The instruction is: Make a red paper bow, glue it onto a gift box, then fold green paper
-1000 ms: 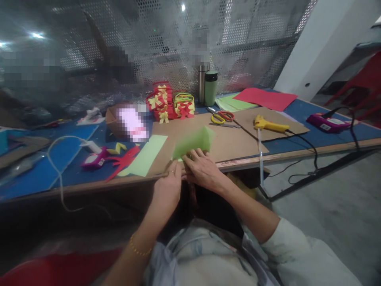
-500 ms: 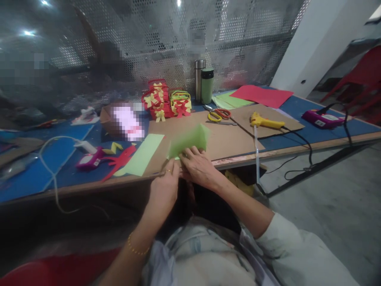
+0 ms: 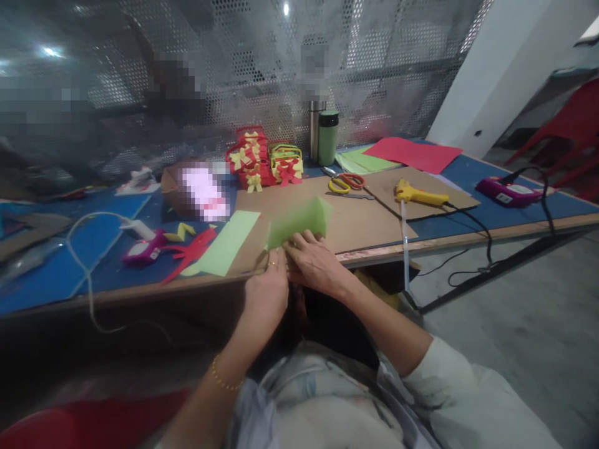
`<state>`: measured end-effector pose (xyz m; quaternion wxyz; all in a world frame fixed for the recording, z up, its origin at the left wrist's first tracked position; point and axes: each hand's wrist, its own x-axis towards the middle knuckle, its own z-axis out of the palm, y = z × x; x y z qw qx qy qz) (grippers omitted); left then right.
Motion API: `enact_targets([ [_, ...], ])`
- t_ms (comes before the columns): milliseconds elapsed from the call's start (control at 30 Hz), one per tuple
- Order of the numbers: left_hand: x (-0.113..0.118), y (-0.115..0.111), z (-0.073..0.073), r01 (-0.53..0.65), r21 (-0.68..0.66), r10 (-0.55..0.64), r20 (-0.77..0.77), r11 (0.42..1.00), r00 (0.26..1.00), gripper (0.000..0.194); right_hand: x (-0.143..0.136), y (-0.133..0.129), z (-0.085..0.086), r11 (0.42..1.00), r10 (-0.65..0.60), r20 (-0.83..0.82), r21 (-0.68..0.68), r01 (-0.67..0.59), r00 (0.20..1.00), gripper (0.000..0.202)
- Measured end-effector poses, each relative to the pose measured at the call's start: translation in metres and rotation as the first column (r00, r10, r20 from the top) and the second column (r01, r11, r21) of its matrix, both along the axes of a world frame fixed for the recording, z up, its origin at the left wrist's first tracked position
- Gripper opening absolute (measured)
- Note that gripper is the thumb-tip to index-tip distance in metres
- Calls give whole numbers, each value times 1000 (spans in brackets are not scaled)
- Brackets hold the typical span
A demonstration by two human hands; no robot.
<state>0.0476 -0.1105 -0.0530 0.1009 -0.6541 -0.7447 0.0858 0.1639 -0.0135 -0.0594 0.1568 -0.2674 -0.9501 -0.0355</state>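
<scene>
Both hands meet at the table's near edge on a folded sheet of green paper (image 3: 299, 219), which stands up from the cardboard and is slightly blurred. My left hand (image 3: 270, 284), with a ring on one finger, pinches the paper's lower left corner. My right hand (image 3: 314, 259) lies over its near edge, fingers curled and pressing on it. The fingertips are partly hidden. To the left of the hands, a pale green paper strip (image 3: 233, 243) lies flat beside some red cut paper (image 3: 193, 252).
Scissors (image 3: 346, 182) and a yellow glue gun (image 3: 421, 194) lie on the cardboard (image 3: 365, 218). Behind stand red and yellow paper baskets (image 3: 250, 162) and a green bottle (image 3: 328, 140). Red paper (image 3: 412, 153) lies at the back right. A lit phone (image 3: 204, 190) leans at left.
My left hand has shifted slightly right, closer to the right hand, along the paper's lower edge. The right hand and the paper have hardly moved; the view has shifted a little.
</scene>
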Motion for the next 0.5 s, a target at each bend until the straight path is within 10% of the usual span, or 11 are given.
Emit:
enact_targets([
  [500, 10, 1, 6, -75, 1, 74, 77, 997, 994, 71, 23, -18, -40, 996, -10, -156, 84, 24, 988, 51],
])
